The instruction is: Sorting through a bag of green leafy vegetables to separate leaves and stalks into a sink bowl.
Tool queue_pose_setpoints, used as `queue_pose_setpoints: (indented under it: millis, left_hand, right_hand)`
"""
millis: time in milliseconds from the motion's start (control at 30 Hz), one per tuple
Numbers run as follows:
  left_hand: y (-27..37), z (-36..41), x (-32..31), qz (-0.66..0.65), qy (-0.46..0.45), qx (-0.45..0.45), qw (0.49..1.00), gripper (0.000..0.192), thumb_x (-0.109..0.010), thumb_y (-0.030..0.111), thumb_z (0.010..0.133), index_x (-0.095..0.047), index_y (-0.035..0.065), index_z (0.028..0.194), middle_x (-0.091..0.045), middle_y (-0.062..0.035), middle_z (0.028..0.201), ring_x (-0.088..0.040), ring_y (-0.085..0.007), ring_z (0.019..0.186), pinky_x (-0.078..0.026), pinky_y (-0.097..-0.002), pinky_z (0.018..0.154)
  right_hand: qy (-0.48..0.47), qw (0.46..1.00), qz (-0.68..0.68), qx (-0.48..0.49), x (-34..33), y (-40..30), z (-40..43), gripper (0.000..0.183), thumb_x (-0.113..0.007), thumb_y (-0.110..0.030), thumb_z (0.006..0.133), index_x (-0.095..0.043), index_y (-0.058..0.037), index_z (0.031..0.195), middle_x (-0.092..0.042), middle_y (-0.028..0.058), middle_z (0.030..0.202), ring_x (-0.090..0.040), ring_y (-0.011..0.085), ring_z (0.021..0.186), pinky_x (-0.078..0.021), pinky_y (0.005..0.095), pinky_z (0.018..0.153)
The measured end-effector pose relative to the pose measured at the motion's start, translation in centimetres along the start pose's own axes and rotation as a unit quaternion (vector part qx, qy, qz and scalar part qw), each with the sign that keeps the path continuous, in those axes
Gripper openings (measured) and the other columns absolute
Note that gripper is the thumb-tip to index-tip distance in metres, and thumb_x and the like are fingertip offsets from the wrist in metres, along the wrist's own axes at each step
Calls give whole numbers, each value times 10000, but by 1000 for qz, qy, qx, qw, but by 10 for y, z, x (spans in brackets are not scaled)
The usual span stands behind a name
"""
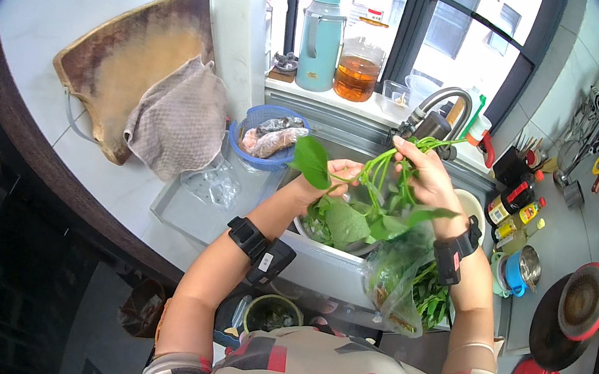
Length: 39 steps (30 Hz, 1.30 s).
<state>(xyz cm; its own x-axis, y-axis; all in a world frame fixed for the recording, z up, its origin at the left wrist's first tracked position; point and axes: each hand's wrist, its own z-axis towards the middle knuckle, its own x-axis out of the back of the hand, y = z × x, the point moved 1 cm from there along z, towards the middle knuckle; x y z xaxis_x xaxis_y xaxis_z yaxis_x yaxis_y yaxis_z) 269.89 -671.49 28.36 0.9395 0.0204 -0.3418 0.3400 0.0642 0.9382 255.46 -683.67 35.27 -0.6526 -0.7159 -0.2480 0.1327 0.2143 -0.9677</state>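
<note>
A bunch of leafy greens on long green stems is stretched between my hands above the sink. My right hand grips the stems near their ends, just in front of the curved faucet. Around a stem with a broad leaf close the fingers of my left hand. Below, cut leaves fill a round metal bowl in the sink. A clear plastic bag with more greens hangs over the sink's front edge, under my right wrist.
Left of the sink are a blue basket holding fish, a crumpled plastic bag and a grey cloth over a wooden cutting board. A thermos and a jar line the sill. Sauce bottles and pans stand right.
</note>
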Motion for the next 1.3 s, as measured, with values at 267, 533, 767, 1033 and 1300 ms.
queue_pose_setpoints:
  millis: [267, 533, 767, 1033, 1300]
  left_hand:
    - [16, -3, -3, 54, 30, 32, 998, 220, -571, 204, 756, -575, 52, 914, -527, 37, 682, -401, -32, 512, -351, -172, 501]
    - [7, -8, 0, -33, 1, 38, 999, 227, -577, 213, 774, -566, 76, 954, -544, 42, 747, -366, -12, 466, -353, -177, 506]
    - [5, -9, 0, -88, -19, 2, 996, 211, -465, 256, 823, -561, 70, 847, -343, 52, 455, -295, -38, 409, -308, -193, 459]
    - [3, -4, -8, -250, -88, 44, 963, 197, -462, 245, 820, -526, 59, 838, -345, 58, 468, -303, -37, 394, -315, -182, 466]
    - [-14, 2, 2, -347, -130, 51, 927, 198, -532, 264, 779, -534, 73, 828, -479, 21, 622, -379, -61, 408, -383, -221, 491]
  right_hand:
    - [7, 1000, -7, 16, 2, 5, 5, 162, -646, -175, 729, -551, -51, 688, -540, 1, 617, -507, 78, 493, -380, 176, 412]
    - [15, 999, -16, 26, -9, 6, -1, 164, -655, -168, 723, -558, -36, 709, -538, 7, 633, -495, 84, 512, -408, 187, 449]
    - [-3, 1000, 15, -25, -10, 12, 2, 164, -657, -190, 721, -565, -54, 725, -544, 6, 645, -500, 84, 521, -414, 180, 459]
    - [-58, 991, 103, -56, -12, 18, 4, 181, -629, -218, 748, -524, -75, 713, -530, -5, 644, -482, 87, 498, -411, 197, 456]
    - [-34, 999, 8, 40, -13, 10, 3, 180, -626, -195, 749, -524, -52, 713, -528, 11, 643, -490, 86, 507, -419, 203, 468]
